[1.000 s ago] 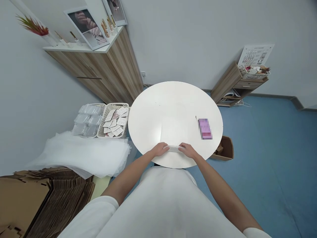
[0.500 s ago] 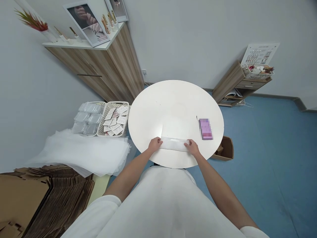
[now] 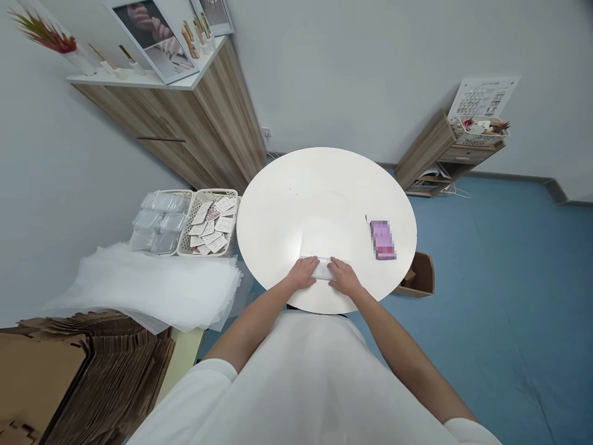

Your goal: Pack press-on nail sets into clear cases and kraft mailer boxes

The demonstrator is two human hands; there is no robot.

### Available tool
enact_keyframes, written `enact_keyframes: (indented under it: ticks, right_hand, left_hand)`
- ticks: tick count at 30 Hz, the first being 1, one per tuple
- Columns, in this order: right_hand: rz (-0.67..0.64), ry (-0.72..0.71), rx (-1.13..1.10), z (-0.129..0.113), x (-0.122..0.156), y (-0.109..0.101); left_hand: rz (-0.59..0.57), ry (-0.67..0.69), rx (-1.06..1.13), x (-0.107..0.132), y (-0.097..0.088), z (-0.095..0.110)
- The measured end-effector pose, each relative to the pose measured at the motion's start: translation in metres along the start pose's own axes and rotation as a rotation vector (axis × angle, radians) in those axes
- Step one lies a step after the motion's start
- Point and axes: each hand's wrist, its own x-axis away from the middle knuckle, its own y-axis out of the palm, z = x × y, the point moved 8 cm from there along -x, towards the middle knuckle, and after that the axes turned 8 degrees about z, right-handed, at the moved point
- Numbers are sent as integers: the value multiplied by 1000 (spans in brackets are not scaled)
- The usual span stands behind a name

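White sheet; cards in basket

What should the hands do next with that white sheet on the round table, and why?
Probably slide both hands apart along the white sheet to flatten it: the left hand and right hand rest close together on its middle, leaving its ends uncovered.

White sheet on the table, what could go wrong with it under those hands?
The white sheet lies close to the near edge of the round table, so it might slide off. The left hand and right hand rest close together on it, so any fold could come out crooked. The purple thing sits near the table's right edge; a bump could knock it off.
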Motion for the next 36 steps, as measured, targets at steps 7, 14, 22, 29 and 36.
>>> enact_keyframes:
  ticks: [7,14,22,29,36]
  right_hand:
    - [-91,31,-151,-8,21,-2]
    - [-200,181,-362,1,27,-3]
    - [-94,299,-378,28,-9,-16]
    - [81,451,-276,63,-5,-6]
    - [378,544,-173,75,19,-9]
  left_hand:
    - [-45,48,96,20,-5,6]
    - [-148,-40,323,26,1,-1]
    - [-16,-318,315,2,-12,-40]
    - [127,-559,374,10,-8,-75]
    - [349,-613,186,13,-28,-67]
